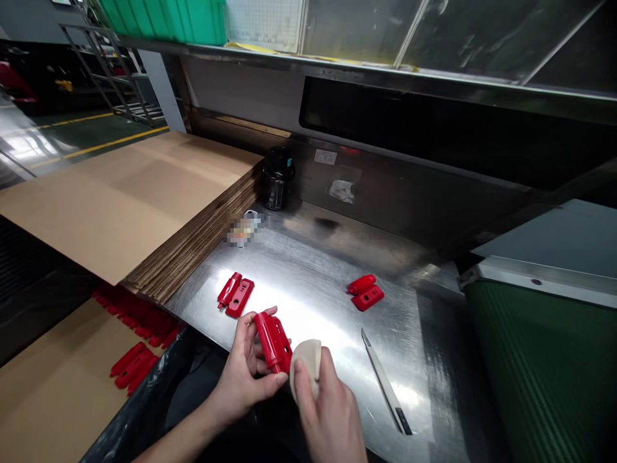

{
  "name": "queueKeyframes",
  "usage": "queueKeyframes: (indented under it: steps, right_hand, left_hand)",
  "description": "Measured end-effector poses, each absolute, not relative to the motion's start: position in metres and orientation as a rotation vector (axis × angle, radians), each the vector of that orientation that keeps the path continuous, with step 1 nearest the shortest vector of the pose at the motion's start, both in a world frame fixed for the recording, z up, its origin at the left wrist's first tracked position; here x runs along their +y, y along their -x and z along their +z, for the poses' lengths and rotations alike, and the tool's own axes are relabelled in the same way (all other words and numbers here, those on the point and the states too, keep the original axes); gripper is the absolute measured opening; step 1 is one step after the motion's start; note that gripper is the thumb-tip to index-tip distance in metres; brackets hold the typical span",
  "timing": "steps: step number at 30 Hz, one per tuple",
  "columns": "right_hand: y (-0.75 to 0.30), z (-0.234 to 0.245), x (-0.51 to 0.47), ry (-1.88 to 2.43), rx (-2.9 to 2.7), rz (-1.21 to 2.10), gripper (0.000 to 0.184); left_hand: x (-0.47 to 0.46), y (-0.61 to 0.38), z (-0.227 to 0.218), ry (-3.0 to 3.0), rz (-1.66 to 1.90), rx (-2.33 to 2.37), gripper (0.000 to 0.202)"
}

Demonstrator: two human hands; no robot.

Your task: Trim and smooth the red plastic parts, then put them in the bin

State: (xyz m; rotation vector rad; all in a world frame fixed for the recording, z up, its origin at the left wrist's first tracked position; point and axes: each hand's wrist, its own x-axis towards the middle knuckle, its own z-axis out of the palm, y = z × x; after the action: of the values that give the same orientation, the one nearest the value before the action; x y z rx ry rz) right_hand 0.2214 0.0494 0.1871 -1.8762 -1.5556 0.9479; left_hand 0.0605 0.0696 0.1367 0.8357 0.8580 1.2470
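My left hand [248, 363] grips a red plastic part [270, 341], a tube joined to a flat plate with holes, tilted above the table's front edge. In my right hand [328, 402] is a folded beige cloth pad [306, 366], held by thumb and fingers close beside the part's lower end; whether they touch I cannot tell. A like red part [236, 296] lies on the metal table left of my hands. Another red part [366, 292] rests farther right. The pale-handled knife [385, 382] lies to the right of my right hand, its blade pointing away from me.
A tall stack of cardboard sheets [130, 199] stands at the left, above more red parts [135, 366] on cardboard. Behind is a black lidded container [277, 180]. A green ribbed conveyor belt [544, 360] borders the metal table [308, 257] on the right. A shelf holds a green crate [164, 19].
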Motion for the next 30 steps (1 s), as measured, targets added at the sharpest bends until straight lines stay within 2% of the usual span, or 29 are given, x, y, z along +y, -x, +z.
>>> queueKeyframes:
  steps: [9,13,19,21,24,25,27,30]
  right_hand:
    - [-0.220,0.183,0.053,1.929,-1.598,0.977,0.034]
    - [-0.253,0.174,0.088,2.238,-1.692,0.813,0.042]
    - [-0.285,0.165,0.098,2.191,-1.586,0.585,0.061]
    - [-0.273,0.162,0.077,2.048,-1.497,0.829,0.062]
    - [-0.242,0.154,0.044,1.474,-1.083,1.656,0.065]
    - [-0.233,0.150,0.036,1.291,-0.899,1.820,0.065]
    - [-0.219,0.142,0.025,1.125,-0.679,1.865,0.062]
    - [-0.216,0.124,0.013,1.236,-0.720,1.632,0.064]
  left_hand:
    - [0.071,-0.059,0.142,-0.667,1.260,0.813,0.090]
    - [0.069,-0.052,0.154,-0.457,1.136,0.738,0.077]
    - [0.063,-0.051,0.154,-0.459,1.116,0.634,0.078]
    - [0.060,-0.054,0.151,-0.484,1.155,0.613,0.083]
    - [0.058,-0.059,0.148,-0.577,1.082,0.554,0.092]
    - [0.057,-0.061,0.147,-0.595,1.016,0.516,0.092]
    - [0.056,-0.066,0.145,-0.622,0.886,0.463,0.090]
    - [0.052,-0.073,0.137,-0.672,0.806,0.653,0.071]
